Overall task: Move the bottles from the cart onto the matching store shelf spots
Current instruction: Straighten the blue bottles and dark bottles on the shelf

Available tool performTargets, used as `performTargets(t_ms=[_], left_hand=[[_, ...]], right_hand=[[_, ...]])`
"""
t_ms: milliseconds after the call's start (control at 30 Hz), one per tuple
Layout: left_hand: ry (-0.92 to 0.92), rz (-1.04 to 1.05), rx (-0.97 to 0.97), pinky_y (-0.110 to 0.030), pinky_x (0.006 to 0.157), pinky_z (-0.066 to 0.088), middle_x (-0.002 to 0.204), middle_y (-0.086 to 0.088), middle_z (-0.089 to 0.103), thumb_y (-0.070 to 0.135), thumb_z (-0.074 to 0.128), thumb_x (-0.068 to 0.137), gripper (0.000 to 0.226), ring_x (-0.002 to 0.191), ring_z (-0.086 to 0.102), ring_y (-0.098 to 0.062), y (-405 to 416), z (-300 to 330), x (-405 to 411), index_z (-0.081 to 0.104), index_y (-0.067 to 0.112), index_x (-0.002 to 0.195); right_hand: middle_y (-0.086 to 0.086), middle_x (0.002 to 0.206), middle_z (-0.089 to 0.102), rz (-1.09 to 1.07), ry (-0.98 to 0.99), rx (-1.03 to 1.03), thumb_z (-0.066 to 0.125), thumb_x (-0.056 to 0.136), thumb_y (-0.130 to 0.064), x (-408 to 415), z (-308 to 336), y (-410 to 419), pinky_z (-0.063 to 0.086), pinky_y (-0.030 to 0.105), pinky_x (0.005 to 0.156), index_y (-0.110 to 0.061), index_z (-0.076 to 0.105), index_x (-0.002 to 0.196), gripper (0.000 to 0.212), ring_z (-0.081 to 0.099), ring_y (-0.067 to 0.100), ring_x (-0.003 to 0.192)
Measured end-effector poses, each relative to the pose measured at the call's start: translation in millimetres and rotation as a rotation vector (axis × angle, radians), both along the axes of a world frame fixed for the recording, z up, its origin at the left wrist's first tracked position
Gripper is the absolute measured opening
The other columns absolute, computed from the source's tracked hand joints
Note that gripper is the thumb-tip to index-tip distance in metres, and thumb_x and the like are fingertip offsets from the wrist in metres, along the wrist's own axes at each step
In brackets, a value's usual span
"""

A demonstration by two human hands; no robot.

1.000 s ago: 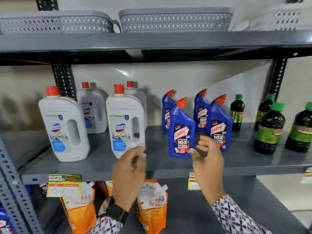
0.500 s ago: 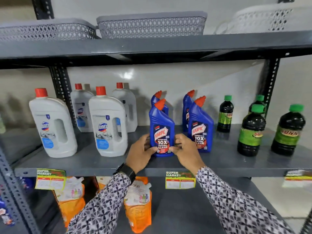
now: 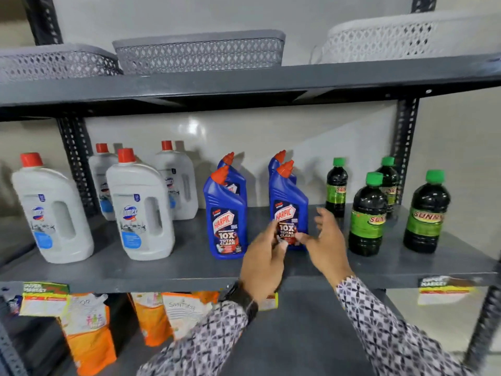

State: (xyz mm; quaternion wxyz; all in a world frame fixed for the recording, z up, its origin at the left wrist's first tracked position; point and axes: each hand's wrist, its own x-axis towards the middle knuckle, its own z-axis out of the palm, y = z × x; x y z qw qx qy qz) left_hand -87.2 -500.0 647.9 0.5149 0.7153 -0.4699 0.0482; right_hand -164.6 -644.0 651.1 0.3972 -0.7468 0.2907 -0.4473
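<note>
Fingers (image 3: 276,234) of the left hand (image 3: 264,263) and the right hand (image 3: 329,244) sit loosely curled around the base of the front-right Harpic bottle (image 3: 288,210); motion blur hides whether they actually touch it. It stands upright on the grey shelf (image 3: 162,270), beside its twin (image 3: 226,215). Square its label forward and align both fronts without nudging the bottle behind.

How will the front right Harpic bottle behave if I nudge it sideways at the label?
The front right Harpic bottle looks tall on a narrow base, so it may tip rather than slide. Its angled neck likely shifts weight off-centre. The glossy plastic seems rigid but perhaps slippery on the shelf.
</note>
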Motion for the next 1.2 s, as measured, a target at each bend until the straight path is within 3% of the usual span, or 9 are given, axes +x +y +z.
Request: performTargets(t_ms=[100,167,300,533,633,733,967,1100,1200], left_hand=[[0.126,0.015,0.074,-0.041,0.118,0.041,0.152,-0.005,0.052,0.023,0.05,0.105,0.063,0.14,0.051,-0.02,-28.9,12.9,16.8,0.022,0.017,0.161],[0.152,-0.011,0.101,-0.039,0.117,0.041,0.151,-0.004,0.055,0.021,0.05,0.105,0.055,0.137,0.054,-0.02,-36.6,17.5,26.8,0.03,0.019,0.156],[0.153,-0.006,0.095,-0.03,0.104,0.047,0.131,0.002,0.066,0.021,0.055,0.102,0.043,0.117,0.061,-0.011,-36.4,10.8,33.9,0.046,0.02,0.144],[0.286,-0.176,0.055,-0.013,0.085,0.055,0.124,0.008,0.07,0.02,0.066,0.098,0.047,0.107,0.069,0.002,-22.6,5.1,31.4,0.051,0.02,0.142],[0.34,-0.19,0.073,-0.01,0.076,0.057,0.117,0.011,0.073,0.016,0.073,0.092,0.051,0.099,0.073,0.005,-20.1,1.4,34.0,0.055,0.021,0.139],[0.322,-0.154,0.075,-0.024,0.092,0.06,0.121,0.004,0.074,0.014,0.076,0.089,0.055,0.103,0.074,-0.004,-22.8,-0.7,36.5,0.056,0.019,0.14],[0.294,-0.133,0.092,-0.017,0.087,0.056,0.11,0.016,0.071,0.017,0.078,0.088,0.054,0.094,0.07,0.011,-21.8,-0.9,35.5,0.057,0.022,0.137],[0.296,-0.112,0.103,-0.01,0.076,0.055,0.108,0.016,0.071,0.017,0.078,0.087,0.055,0.097,0.069,0.006,-20.9,1.5,34.3,0.056,0.02,0.137],[0.271,-0.089,0.102,-0.027,0.094,0.059,0.12,0.003,0.073,0.017,0.078,0.087,0.055,0.105,0.07,-0.004,-20.7,2.3,30.8,0.056,0.016,0.138]], right_hand=[[0.002,0.119,0.067,0.193,0.065,0.05,0.081,0.084,-0.002,2.7,1.3,-21.2,0.052,0.023,0.082,-0.008,0.052,0.142,0.066,0.068,0.025,0.114],[0.006,0.114,0.071,0.239,0.065,0.052,0.077,0.086,0.003,3.8,2.4,-30.5,0.053,0.017,0.074,-0.007,0.057,0.136,0.055,0.073,0.025,0.107],[0.001,0.106,0.075,0.288,0.094,0.029,0.074,0.088,0.005,-3.6,0.4,-36.3,0.063,0.022,0.078,-0.009,0.058,0.133,0.049,0.072,-0.009,0.077],[-0.003,0.113,0.071,0.288,0.091,-0.051,0.075,0.091,-0.005,-29.5,-10.7,-32.1,0.054,0.003,0.071,-0.014,0.054,0.14,0.054,0.07,-0.006,0.093],[-0.003,0.12,0.072,0.305,0.101,-0.06,0.083,0.084,-0.009,-33.3,-12.9,-28.1,0.059,0.02,0.087,-0.018,0.053,0.141,0.064,0.071,0.004,0.104],[0.002,0.117,0.076,0.287,0.087,-0.033,0.085,0.081,-0.007,-31.0,-12.9,-28.9,0.063,0.038,0.094,-0.018,0.058,0.134,0.061,0.076,0.011,0.102],[0.008,0.126,0.074,0.249,0.124,-0.077,0.08,0.087,-0.008,-26.9,-16.1,-25.7,0.062,0.044,0.098,-0.015,0.053,0.14,0.061,0.074,0.018,0.11],[0.006,0.126,0.074,0.254,0.132,-0.067,0.079,0.087,-0.008,-27.1,-15.0,-24.2,0.061,0.045,0.1,-0.016,0.052,0.142,0.062,0.073,0.017,0.111],[0.006,0.129,0.073,0.269,0.132,-0.056,0.079,0.088,-0.009,-28.8,-14.0,-22.9,0.06,0.045,0.101,-0.016,0.052,0.143,0.062,0.072,0.017,0.113]])
